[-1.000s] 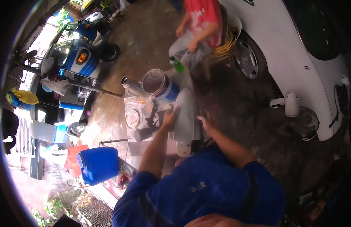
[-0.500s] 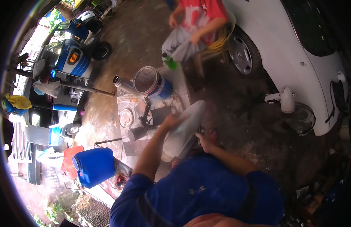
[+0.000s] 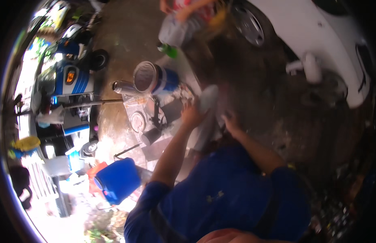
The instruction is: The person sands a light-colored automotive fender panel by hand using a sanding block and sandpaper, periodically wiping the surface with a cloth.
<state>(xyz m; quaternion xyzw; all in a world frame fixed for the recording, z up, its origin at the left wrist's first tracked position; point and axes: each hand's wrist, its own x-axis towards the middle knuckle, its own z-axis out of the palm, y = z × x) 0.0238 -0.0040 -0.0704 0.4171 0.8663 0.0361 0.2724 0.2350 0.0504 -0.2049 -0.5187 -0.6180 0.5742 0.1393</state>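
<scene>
A pale, smooth, curved panel [image 3: 208, 99] stands tilted in front of my body; its lower part is smeared by motion. My left hand [image 3: 193, 116] is against the panel's left side, fingers stretched and spread. By the panel's right side is my right hand [image 3: 233, 124], thumb side up; blur hides whether its fingers touch the panel. Left of the panel, a low work surface [image 3: 157, 152] bears a grey cylindrical can [image 3: 150, 136], a round lid [image 3: 137, 121] and a dark flat piece [image 3: 171, 110].
A blue-and-white bucket [image 3: 165, 80] and a metal cylinder [image 3: 125, 88] stand at the far end. Beyond them are a green bottle [image 3: 168, 50] and a seated person [image 3: 184, 26]. A blue jerrycan [image 3: 118, 181] is at left, a white car [image 3: 295, 28] at right, blue-and-white vehicles [image 3: 72, 79] at far left.
The panel now looks narrower, turned more edge-on. Both hands are farther forward, the right one also farther right. The whole view has shifted, and the seated person appears higher in it.
</scene>
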